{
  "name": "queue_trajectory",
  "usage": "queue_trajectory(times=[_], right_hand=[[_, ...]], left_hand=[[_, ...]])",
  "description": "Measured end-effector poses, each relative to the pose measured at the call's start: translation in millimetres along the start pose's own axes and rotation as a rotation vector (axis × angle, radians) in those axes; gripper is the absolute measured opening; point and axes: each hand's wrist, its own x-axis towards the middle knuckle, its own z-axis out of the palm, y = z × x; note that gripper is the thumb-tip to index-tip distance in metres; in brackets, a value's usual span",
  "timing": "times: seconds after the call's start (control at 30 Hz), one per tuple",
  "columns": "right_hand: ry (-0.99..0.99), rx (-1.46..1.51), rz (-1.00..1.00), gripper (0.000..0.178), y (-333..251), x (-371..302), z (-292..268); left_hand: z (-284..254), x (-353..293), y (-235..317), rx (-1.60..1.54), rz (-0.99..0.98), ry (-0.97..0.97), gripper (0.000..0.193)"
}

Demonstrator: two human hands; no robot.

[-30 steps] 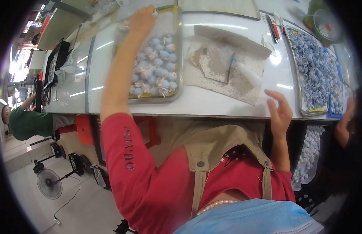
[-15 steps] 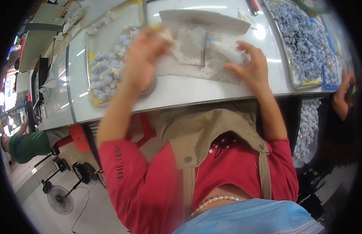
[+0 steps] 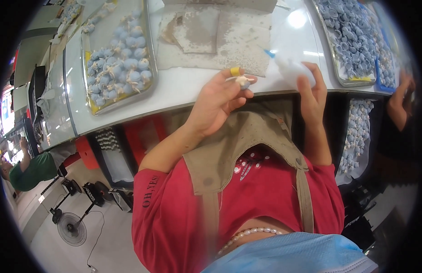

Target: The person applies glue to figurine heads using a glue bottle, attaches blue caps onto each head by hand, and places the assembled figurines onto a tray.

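My left hand (image 3: 216, 101), a yellow band (image 3: 235, 71) round one finger, pinches a small blue-and-cream figure (image 3: 244, 83) over the table's front edge. To its right, my right hand (image 3: 314, 98) is wrapped round a whitish squeeze bottle (image 3: 293, 72), slightly blurred. The bottle's blue nozzle tip points up and left, apart from the figure. Beyond both hands lies a stained grey cardboard sheet (image 3: 240, 32). Left of it, a clear-rimmed tray (image 3: 151, 43) holds many similar round blue pieces with cream parts.
At the right, another tray (image 3: 356, 83) is full of hollow blue cup-shaped pieces, with a blue-edged tray (image 3: 382, 86) beside it. A co-worker's hand (image 3: 400, 102) is at the far right. More figures lie on a lower tray (image 3: 355, 136) below the table. A fan (image 3: 72, 229) stands on the floor.
My left hand has come right and toward me from beside the left tray, with the small figure in its fingers. My right hand has shifted right and nearer with the bottle. The view has shifted too.
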Motion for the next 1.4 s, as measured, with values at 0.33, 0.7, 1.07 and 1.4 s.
queue_trajectory(times=[0.33,0.7,1.07,1.4], right_hand=[[-0.006,0.090,0.028,0.020,5,-18,-20],[-0.014,-0.480,-0.311,0.029,-20,-17,-19],[-0.026,-0.837,-0.641,0.032,-44,-7,3],[-0.039,-0.828,-0.629,0.031,-44,-3,9]], left_hand=[[14,1,-10,0.120,0.129,0.068,0.035],[8,-7,-19,0.460,0.283,0.163,0.040],[1,-12,-17,0.573,0.245,0.192,0.039],[0,-11,-14,0.497,0.254,0.162,0.038]])
